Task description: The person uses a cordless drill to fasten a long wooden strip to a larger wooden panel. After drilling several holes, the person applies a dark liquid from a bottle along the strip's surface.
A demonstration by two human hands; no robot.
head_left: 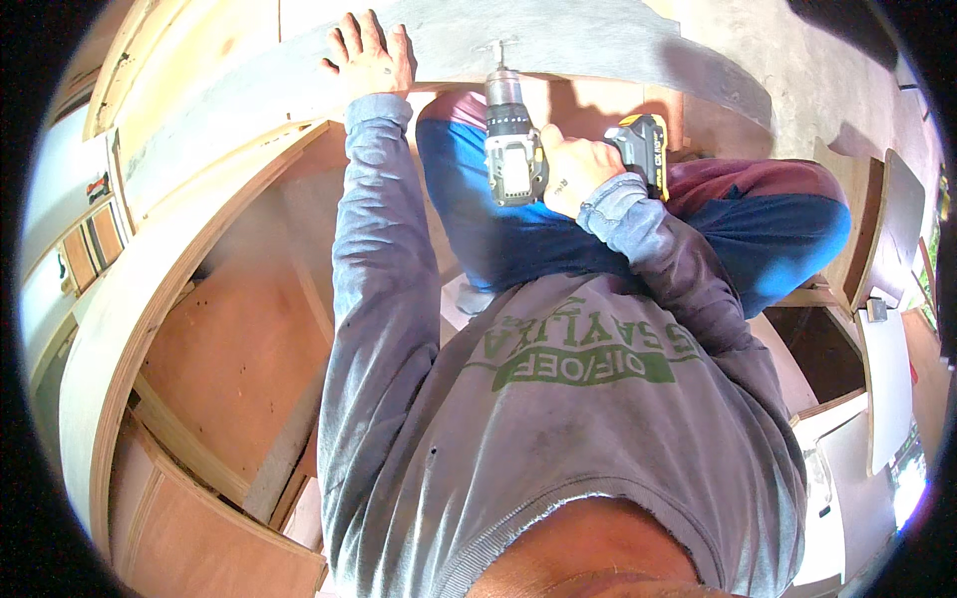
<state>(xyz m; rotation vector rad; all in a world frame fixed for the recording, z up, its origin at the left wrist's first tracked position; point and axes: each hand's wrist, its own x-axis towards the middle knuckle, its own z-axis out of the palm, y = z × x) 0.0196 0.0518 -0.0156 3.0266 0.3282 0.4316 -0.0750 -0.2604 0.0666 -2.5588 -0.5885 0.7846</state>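
Note:
My right hand [576, 171] is wrapped round the grip of a cordless drill [513, 149], black, grey and yellow, with its battery pack [641, 154] to the right of my fingers. The drill's chuck points away from me, and its bit meets the grey surface of a long curved board [449, 42]; whether the tip has gone in cannot be made out. To the left of the drill, my left hand [371, 62] lies with fingers spread on that same board, near its inner edge, holding nothing.
My crossed legs [638, 234] are just below the board. A curved plywood frame [214, 229] with wooden ribs and a brown panel [239, 349] stands at my left. Several panels [892, 229] lean at the right, beside a dark opening [817, 351]. Concrete floor [788, 70] shows at the far right.

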